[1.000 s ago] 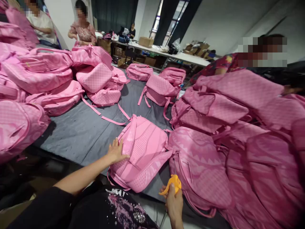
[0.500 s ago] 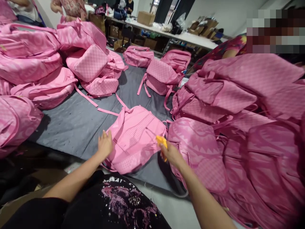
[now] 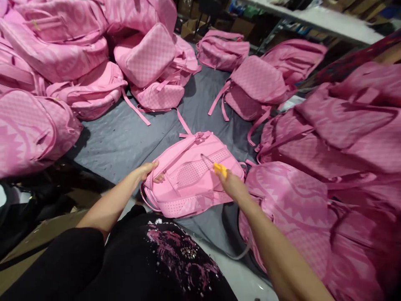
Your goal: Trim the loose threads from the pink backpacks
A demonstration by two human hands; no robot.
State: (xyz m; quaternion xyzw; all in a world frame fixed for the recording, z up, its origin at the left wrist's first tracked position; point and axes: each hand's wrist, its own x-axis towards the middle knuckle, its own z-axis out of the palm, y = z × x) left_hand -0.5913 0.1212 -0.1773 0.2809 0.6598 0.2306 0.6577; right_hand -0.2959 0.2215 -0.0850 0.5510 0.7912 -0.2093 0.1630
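Note:
A pink backpack (image 3: pixel 205 184) lies with its padded, perforated back and shoulder straps facing up, right in front of me. My left hand (image 3: pixel 150 172) grips a shoulder strap (image 3: pixel 180 150) at its left side, the thumb on top and fingertips showing beneath. In my right hand (image 3: pixel 230 182) is a yellow-handled tool (image 3: pixel 220 169) with a thin metal end. That end points left over the back panel; I cannot tell whether it touches. Fingers wrap the handle and hide part of it.
The backpack rests on a table with a dark grey cover (image 3: pixel 109 138). Pink backpacks are piled at the left (image 3: pixel 72 54) and right (image 3: pixel 291 209), with several more at the back (image 3: pixel 257 79). Behind stands a white table (image 3: pixel 326 23) with boxes below.
My view has tipped down and left. The left hand, open on the backpack's edge before, has closed around the strap. The right hand has brought the yellow-handled tool further over the back panel.

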